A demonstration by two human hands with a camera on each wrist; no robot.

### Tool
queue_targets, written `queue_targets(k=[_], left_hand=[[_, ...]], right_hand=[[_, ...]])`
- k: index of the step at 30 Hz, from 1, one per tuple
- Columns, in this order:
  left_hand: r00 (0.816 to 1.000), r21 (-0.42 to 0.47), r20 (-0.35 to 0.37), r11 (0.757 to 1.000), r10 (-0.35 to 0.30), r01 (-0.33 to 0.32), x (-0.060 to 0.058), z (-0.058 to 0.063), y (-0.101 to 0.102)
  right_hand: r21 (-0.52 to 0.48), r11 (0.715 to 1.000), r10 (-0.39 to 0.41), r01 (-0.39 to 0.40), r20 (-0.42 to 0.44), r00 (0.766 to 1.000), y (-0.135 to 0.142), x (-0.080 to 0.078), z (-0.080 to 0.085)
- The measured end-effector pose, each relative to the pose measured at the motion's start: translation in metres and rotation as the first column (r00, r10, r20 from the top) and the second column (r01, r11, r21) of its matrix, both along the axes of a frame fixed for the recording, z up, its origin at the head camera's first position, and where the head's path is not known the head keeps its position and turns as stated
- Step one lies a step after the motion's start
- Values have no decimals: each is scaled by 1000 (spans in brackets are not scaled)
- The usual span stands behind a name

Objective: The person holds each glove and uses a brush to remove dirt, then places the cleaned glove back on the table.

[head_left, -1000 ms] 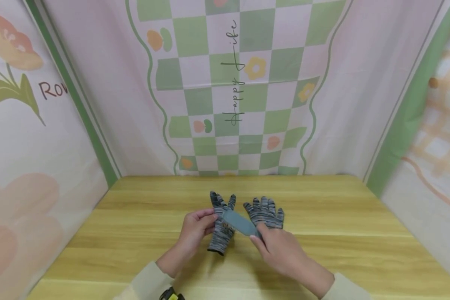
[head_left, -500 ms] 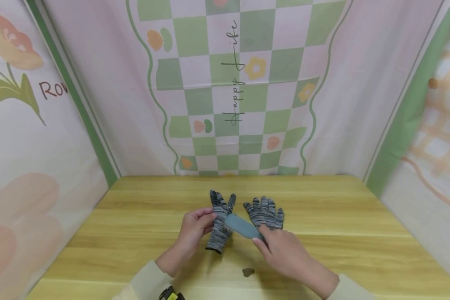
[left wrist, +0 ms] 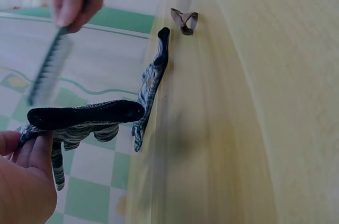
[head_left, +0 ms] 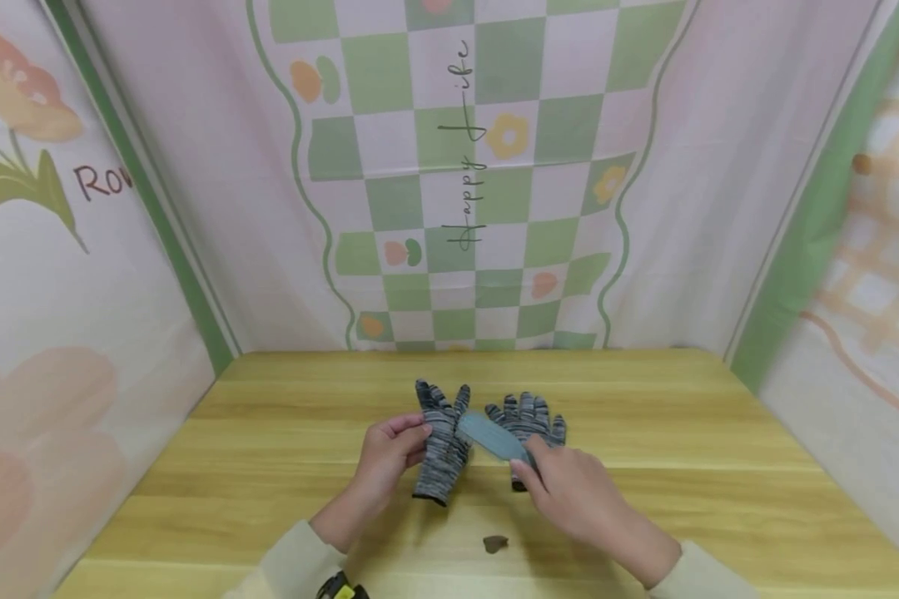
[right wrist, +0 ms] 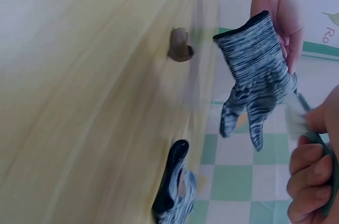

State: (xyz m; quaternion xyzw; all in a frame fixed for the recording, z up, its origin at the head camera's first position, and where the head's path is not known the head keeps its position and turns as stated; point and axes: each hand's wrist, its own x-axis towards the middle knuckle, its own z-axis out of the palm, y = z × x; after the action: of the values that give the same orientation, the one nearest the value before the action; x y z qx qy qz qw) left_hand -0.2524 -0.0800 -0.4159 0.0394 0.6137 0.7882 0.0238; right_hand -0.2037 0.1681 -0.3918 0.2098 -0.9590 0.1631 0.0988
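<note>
A grey-and-black striped knit glove (head_left: 442, 466) is held up off the table, its dark-edged cuff toward me. My left hand (head_left: 388, 453) pinches it along its left side between thumb and fingers. My right hand (head_left: 580, 495) grips the handle of a blue-grey brush (head_left: 493, 437). Pale bristles show under the brush (left wrist: 50, 68) in the left wrist view. Its head is at the glove's right side; whether the bristles touch is unclear. A second matching glove (head_left: 528, 420) lies on the table behind the right hand, partly hidden by it.
A small brown crumpled scrap, like a dry leaf (head_left: 496, 543), lies on the wooden table (head_left: 307, 532) near the front, between my forearms. Printed curtains (head_left: 464, 183) enclose the table at the back and both sides.
The brown scrap came to lie on the table between the first and second frames. The brush has since risen slightly to the right. My left hand keeps its pinch on the glove.
</note>
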Motion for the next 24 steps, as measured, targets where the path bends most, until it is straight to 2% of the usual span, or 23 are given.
queue_targets(k=[6,14,24], left_hand=[[1000,7,1,1000,-18,18,1,-2,3],[1000,5,15,1000,0,0,1,0,5],[999,39,38,999,36,-38,2,2,6]], right_hand=[[-95,995,11,-14,-39,999,-11,-2,1],[-69,998,-2,0,-39,999,-23,0,-9],[-77,997,27,-32,-58,998,-25,3,-17]])
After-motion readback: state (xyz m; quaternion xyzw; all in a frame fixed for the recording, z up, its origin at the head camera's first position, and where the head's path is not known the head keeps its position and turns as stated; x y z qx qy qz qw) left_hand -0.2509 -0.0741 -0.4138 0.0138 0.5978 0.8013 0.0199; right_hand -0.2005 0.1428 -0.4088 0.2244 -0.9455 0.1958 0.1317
